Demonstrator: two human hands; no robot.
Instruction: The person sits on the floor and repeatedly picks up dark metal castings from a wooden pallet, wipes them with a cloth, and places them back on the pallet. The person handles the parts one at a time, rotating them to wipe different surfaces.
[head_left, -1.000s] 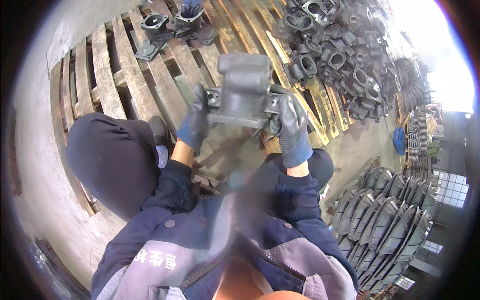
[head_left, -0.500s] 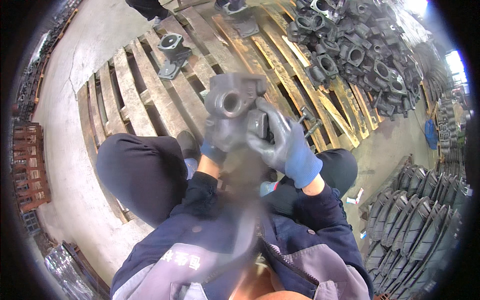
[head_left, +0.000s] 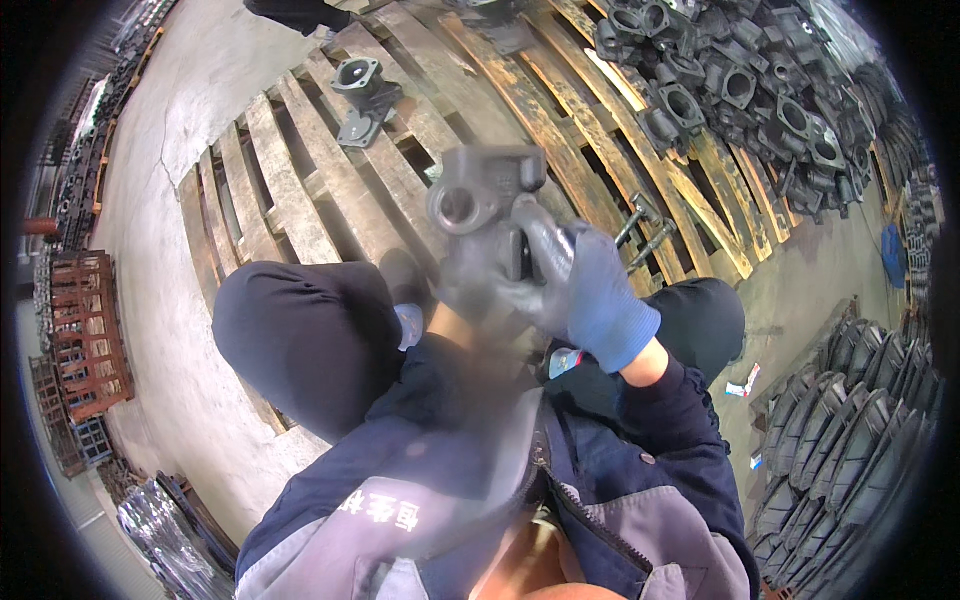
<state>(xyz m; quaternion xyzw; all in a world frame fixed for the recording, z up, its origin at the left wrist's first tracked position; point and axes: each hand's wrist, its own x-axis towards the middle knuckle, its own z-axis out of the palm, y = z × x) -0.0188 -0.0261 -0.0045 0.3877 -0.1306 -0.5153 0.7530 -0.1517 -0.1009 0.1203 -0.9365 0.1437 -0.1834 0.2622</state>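
Note:
A dark grey metal casting with a round bored port is held up in front of me, over the near part of the pallet. My right hand, in a glove with blue cuff and dark coated fingers, is closed on its right side. A dark blocky shape shows between thumb and fingers; I cannot tell whether it is part of the casting. My left hand is hidden behind and under the casting; only its bare wrist shows, leading up to it. The casting's lower part is blurred.
Wooden pallets lie before my knees. Another flanged casting rests on them, with bolt-like metal pieces to the right. A heap of castings fills the far right. Ribbed dark parts are stacked at right; a brown crate stands left.
My view has shifted, so most of the scene sits further right. The casting stays in my hands, and the left glove's blue cuff no longer shows.

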